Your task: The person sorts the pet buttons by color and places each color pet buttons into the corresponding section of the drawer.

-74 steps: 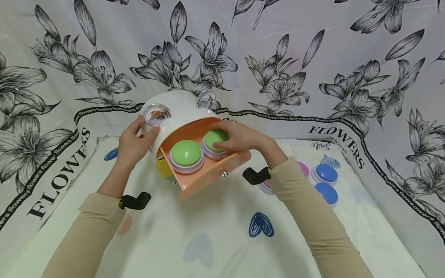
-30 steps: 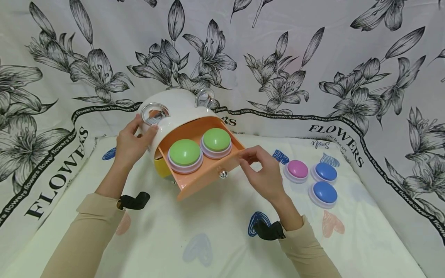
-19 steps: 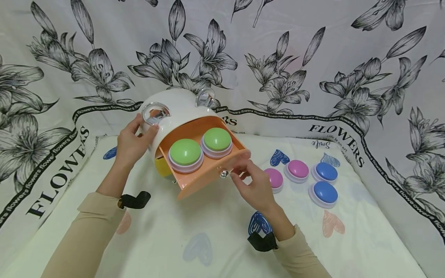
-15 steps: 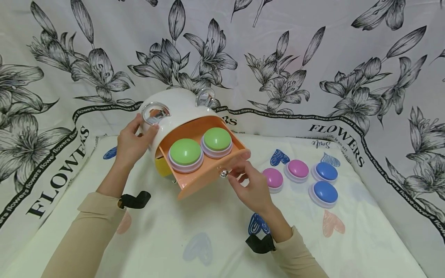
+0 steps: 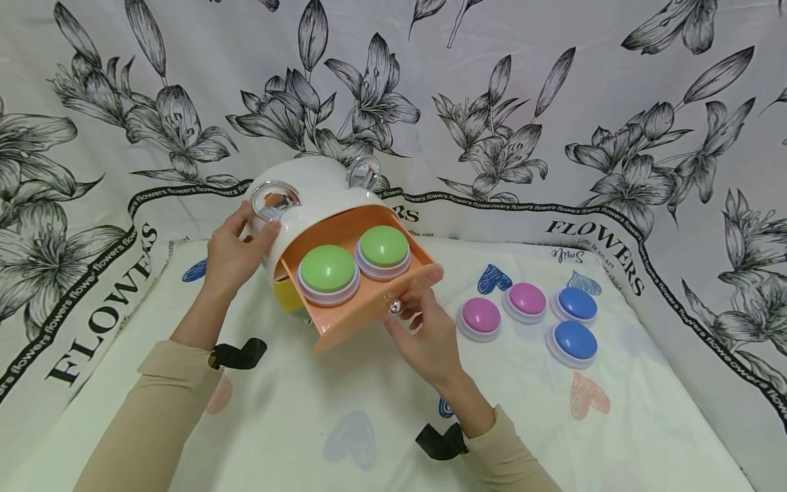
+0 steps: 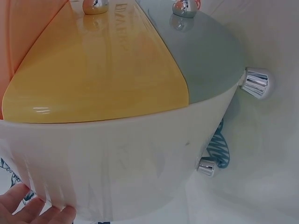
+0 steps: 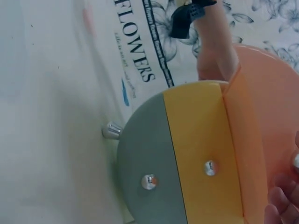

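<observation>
A rounded white drawer box (image 5: 320, 179) with silver ear-like rings stands tilted on the cloth. Its orange drawer (image 5: 353, 321) is pulled out and holds two round tubs, a left green-lidded tub (image 5: 328, 268) and a right green-lidded tub (image 5: 384, 247). My left hand (image 5: 236, 249) grips the box's left side, thumb on the front, fingers along the shell. At the drawer's silver knob (image 5: 395, 307), my right hand (image 5: 424, 342) pinches with thumb and curled fingers. Below lie a yellow drawer (image 7: 201, 140) and a grey-green drawer (image 7: 149, 154), both closed.
Right of the box sit two pink-lidded tubs, the nearer pink tub (image 5: 481, 317) beside my right hand. Two blue-lidded tubs, with one blue tub (image 5: 574, 341) nearest me, stand farther right. A flower-printed curtain (image 5: 492, 137) hangs behind the white cloth (image 5: 277, 424).
My right hand has left the right green-lidded tub, moved down the drawer's front edge and come to the silver knob. My left hand and the box stay in place.
</observation>
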`<state>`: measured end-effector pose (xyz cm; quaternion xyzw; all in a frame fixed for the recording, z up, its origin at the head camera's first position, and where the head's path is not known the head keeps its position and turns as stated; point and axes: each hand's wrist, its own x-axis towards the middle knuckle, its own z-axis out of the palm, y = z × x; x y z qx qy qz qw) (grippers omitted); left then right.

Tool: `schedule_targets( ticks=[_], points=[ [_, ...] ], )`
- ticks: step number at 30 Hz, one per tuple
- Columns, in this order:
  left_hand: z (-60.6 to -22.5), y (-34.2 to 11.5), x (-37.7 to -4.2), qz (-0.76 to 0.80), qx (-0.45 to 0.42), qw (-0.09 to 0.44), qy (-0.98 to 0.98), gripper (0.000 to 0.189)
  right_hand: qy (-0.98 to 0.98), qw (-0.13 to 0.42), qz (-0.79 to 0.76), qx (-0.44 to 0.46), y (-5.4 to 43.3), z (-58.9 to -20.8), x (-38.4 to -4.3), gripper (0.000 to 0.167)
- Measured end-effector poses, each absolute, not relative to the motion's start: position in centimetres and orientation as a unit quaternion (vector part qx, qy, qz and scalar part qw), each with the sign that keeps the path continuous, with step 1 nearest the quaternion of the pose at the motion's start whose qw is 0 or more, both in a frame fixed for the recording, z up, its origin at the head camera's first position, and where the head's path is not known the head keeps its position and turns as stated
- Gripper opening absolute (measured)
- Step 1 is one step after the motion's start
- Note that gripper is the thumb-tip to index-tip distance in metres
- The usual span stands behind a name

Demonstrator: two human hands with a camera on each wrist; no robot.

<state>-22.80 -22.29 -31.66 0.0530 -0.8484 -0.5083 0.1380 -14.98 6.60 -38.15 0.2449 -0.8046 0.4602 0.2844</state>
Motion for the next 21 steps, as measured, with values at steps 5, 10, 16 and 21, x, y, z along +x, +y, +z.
schedule_targets(
  ticks=[5, 10, 16, 21],
  points=[
    [-31.6, -22.3, -22.8, -0.507, 0.054, 0.139, -0.849, 0.067, -0.814, 0.304, 0.447, 0.212, 5.9, -38.2, -14.9, 0.036],
    [-31.6, -22.3, -22.8, -0.507, 0.054, 0.138, -0.849, 0.067, -0.816, 0.318, 0.441, 0.195, 5.5, -38.1, -14.8, 0.034],
    [-31.7, -22.3, -22.9, -0.505, 0.054, 0.138, -0.850, 0.068, -0.816, 0.320, 0.439, 0.196, 5.3, -38.1, -14.7, 0.032],
    [-31.8, -22.3, -22.9, -0.503, 0.055, 0.138, -0.851, 0.069, -0.816, 0.321, 0.440, 0.194, 5.3, -38.1, -14.7, 0.032]
  ],
)
